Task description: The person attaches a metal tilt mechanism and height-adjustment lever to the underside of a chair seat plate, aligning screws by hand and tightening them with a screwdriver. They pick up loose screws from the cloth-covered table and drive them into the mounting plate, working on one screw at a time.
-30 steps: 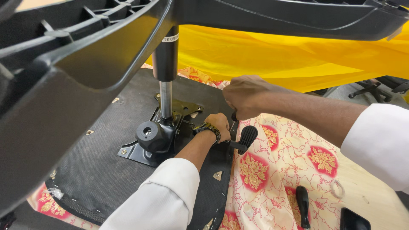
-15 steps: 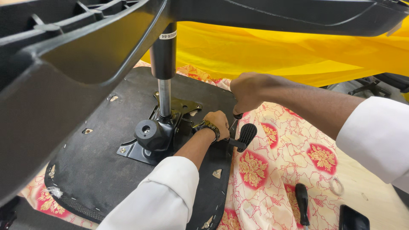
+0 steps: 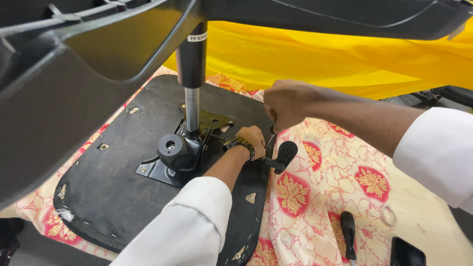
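- The right hand had its fingers curled shut around a thin tool, too hidden to name, pointing down at the seat's edge.
- The left hand pressed by the black metal plate; whether those fingers gripped anything, I cannot tell.
- The black upside-down chair seat lay flat on the flowered red and cream cloth, likely to keep it steady.
- A black paddle-shaped lever stuck out just beside the hands.

Head view: worn on the head, looking steeply down and forward, close over the upturned chair seat on the floor.
Top of frame: chair base very near, partly blocking.
Shared views: single camera only.
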